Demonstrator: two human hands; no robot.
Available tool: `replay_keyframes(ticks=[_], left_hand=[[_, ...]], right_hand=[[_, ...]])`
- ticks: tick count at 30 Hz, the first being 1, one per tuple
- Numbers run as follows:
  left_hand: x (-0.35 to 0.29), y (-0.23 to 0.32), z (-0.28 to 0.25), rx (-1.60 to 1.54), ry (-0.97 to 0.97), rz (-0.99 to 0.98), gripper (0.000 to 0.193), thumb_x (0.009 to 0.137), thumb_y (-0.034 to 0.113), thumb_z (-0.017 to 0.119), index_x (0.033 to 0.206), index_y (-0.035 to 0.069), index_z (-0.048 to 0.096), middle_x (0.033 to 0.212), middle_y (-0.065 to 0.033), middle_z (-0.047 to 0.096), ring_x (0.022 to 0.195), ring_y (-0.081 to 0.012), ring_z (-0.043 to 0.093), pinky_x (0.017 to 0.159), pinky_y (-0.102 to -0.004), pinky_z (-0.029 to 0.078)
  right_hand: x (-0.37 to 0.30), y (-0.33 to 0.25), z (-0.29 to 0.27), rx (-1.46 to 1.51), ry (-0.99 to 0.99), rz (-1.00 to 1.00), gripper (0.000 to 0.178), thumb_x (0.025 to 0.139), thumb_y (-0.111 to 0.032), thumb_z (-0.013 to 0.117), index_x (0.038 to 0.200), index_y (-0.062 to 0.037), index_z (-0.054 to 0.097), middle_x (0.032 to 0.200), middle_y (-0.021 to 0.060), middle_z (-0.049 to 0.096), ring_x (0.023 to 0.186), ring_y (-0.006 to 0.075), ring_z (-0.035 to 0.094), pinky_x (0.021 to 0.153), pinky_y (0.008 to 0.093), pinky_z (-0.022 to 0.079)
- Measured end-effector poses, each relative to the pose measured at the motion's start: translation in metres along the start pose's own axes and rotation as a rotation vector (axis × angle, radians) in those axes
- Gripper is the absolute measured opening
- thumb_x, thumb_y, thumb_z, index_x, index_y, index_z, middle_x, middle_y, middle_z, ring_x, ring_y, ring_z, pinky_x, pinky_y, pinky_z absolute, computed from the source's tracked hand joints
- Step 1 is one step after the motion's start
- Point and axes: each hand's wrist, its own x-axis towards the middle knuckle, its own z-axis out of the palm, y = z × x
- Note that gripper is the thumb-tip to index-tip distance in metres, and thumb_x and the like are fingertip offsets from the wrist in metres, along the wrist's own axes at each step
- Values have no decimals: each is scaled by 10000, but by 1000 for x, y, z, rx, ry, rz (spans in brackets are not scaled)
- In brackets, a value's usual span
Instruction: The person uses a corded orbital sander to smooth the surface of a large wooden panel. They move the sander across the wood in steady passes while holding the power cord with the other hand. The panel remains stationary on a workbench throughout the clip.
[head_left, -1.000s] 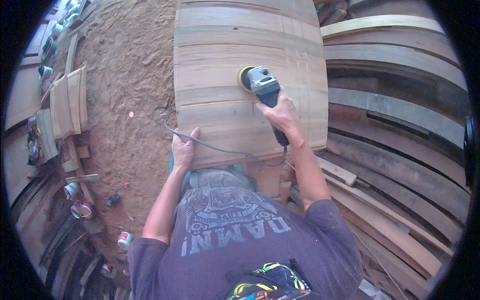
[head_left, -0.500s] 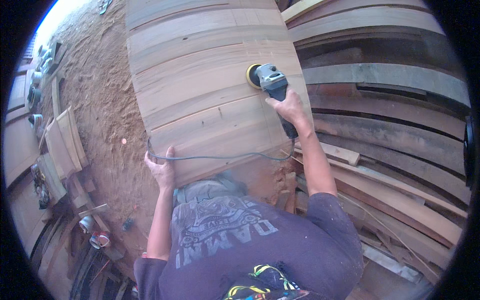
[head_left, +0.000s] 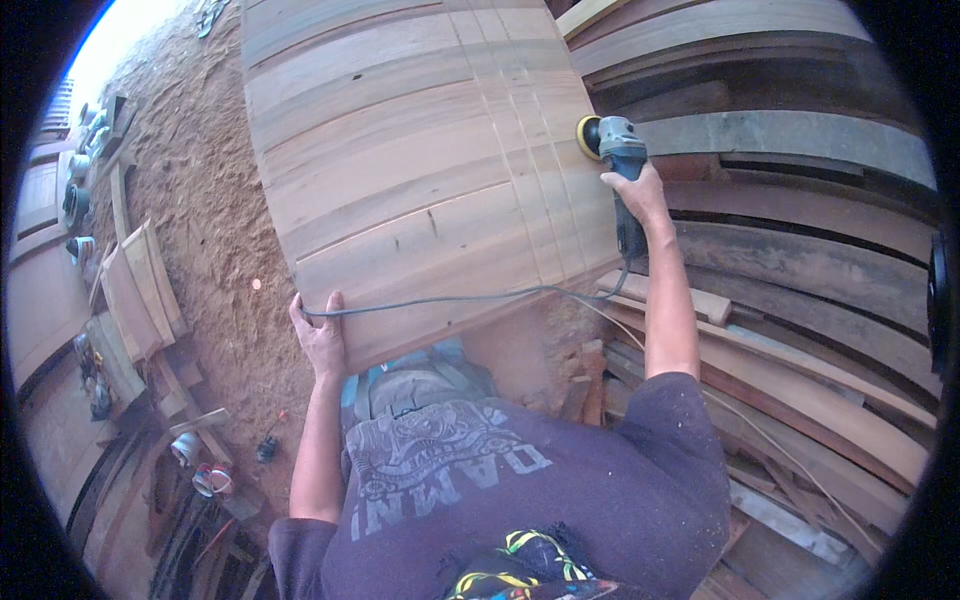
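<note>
My right hand (head_left: 642, 195) is wrapped around the black handle of an angle grinder (head_left: 624, 150) with a grey head. Its yellow-rimmed sanding disc (head_left: 589, 137) is at the right edge of a large wooden panel (head_left: 400, 180). Pale lines run lengthwise along the panel's right part. At the near left corner, my left hand (head_left: 322, 345) grips the panel edge, thumb and forefinger apart on either side of the corner. The grinder's dark cord (head_left: 450, 298) sags across the panel's near end to my left hand, passing between thumb and fingers.
Long boards (head_left: 790, 260) are stacked along the right side. Sawdust-covered ground (head_left: 215, 230) lies to the left, with wood offcuts (head_left: 140, 290) and a red and white roundish item (head_left: 212, 480) farther left. A thin pale cable (head_left: 770, 450) crosses the lumber at lower right.
My right hand has moved the grinder rightward to the panel's edge, baring the pale lines. The cord is drawn out longer to the right. My left hand stays at the corner.
</note>
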Motion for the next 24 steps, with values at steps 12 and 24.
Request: replay_keyframes(ticks=[12,24], left_hand=[[4,-35,-14,-9,142,-73,737,976,584,854,1356,11,591,1185,-125,721,1016,-230,717,862,-399,611],[-53,-112,-136,423,217,-96,529,1121,566,642,1201,49,727,1204,-133,694,1153,-332,656,1018,-487,509]], right_hand=[[-133,-156,97,254,-254,-82,507,875,-368,916,1216,-30,754,1046,95,765,945,246,727,879,430,589],[-201,-282,209,-124,-417,-373,691,877,-361,837,1374,27,554,1155,333,770,1118,532,750,1012,574,585]])
